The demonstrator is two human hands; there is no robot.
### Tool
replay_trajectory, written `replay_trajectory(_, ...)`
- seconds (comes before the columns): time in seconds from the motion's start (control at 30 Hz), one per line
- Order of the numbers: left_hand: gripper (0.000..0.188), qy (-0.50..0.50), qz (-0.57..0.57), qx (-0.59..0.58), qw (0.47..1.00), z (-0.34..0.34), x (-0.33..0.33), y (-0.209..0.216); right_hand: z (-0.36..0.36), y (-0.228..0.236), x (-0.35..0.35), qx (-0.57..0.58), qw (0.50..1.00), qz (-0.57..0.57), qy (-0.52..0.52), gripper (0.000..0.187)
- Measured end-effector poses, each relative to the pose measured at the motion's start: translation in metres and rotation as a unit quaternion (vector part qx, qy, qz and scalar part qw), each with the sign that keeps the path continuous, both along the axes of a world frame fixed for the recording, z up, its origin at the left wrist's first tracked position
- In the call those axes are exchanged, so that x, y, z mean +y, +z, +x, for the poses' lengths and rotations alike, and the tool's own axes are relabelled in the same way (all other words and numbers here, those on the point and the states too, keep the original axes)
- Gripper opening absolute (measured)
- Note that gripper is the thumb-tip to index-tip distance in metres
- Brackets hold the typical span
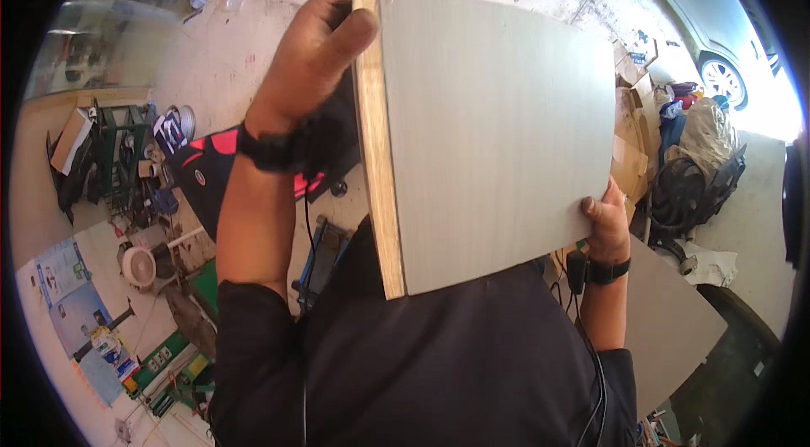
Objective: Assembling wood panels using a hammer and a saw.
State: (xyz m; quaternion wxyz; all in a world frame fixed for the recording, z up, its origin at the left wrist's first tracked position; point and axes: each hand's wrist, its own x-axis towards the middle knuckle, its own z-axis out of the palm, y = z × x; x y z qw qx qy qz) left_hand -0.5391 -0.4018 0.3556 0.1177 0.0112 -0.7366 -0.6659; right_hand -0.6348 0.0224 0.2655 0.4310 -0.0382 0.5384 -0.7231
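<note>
Between both hands I hold a flat grey panel (498,135), tilted in front of my body. A pale strip of wood (378,152) runs down its left edge, with a thin dark line between strip and grey face. My left hand (325,46) is closed on the upper left corner, its thumb on the wood strip and its fingers over the top edge. At the lower right, my right hand (609,219) grips the edge, thumb on the grey face and other fingers hidden behind. Both wrists carry dark bands with cables nearby.
Cardboard boxes (629,139) and a black fan (679,194) stand to the right, and a parked car (717,34) is beyond. A larger grey board (671,320) lies by my right arm. On the left are a green metal rack (122,152) and a round white fan-like object (137,267).
</note>
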Motion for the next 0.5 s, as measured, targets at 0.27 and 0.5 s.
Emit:
replay_trajectory(0.27, 0.131, -0.077, -0.043, -0.091, 0.992, 0.035, -0.012, -0.012, 0.002, 0.0, -0.003, -0.029, 0.999, 0.018, 0.007, 0.083)
replay_trajectory(0.5, 0.154, 0.014, 0.036, -0.116, 0.992, 0.055, 0.0, 0.003, 0.01, 0.029, -0.006, 0.1, 0.99, 0.094, -0.025, 0.099)
